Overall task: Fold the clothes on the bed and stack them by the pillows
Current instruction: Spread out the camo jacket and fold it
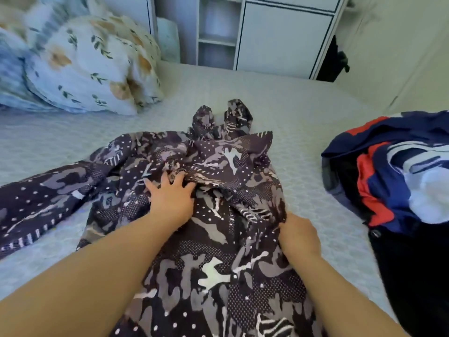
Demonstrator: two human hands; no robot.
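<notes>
Dark patterned garment (pixel 213 239) lies rumpled mid-bed; navy-red clothes pile (pixel 393 176) right.

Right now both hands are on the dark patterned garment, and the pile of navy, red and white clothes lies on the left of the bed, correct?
Not quite: the head view shows the pile of navy, red and white clothes on the right. Both the left hand and right hand are on the dark patterned garment.

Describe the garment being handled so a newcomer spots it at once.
On the pale bed, below the floral pillows, lies a dark patterned garment under both hands. Unlike the navy, red and white clothes pile at right, it bears grey camouflage shapes and white dots.
</notes>
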